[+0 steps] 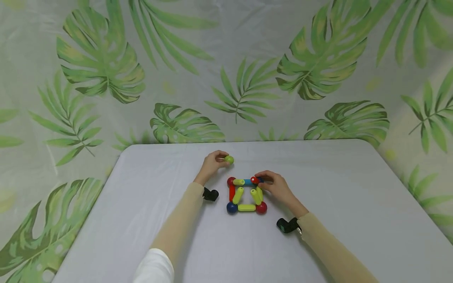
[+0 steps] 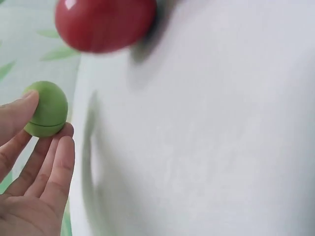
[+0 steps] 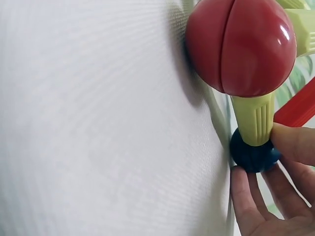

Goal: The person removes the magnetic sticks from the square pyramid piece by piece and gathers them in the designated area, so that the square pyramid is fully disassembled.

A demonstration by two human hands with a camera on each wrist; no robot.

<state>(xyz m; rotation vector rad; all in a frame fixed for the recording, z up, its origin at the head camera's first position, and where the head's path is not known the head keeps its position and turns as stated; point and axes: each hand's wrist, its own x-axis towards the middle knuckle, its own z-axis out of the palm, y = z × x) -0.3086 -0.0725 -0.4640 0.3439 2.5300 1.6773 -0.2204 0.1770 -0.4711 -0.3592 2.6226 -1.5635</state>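
Observation:
My left hand (image 1: 211, 166) pinches a light green ball (image 1: 229, 160) between thumb and fingers, beyond the far left corner of a frame of magnetic rods and balls. In the left wrist view the green ball (image 2: 49, 109) sits at the fingertips. With thumb and fingers my right hand (image 1: 280, 190) grips the dark blue ball (image 3: 253, 152) at the frame's far right corner. A red rod (image 3: 298, 108) rises from that corner. Red balls mark the far left (image 1: 231, 181) and near right corners (image 1: 261, 208); a blue ball (image 1: 232, 208) is at near left.
Yellow-green rods (image 1: 246, 207), a red rod (image 1: 231, 193) and a blue rod (image 1: 249, 182) join the corners. Several more yellow-green rods (image 1: 238, 195) stick up from the balls. All rests on a white-covered table (image 1: 226, 251) before a leaf-patterned cloth (image 1: 226, 78).

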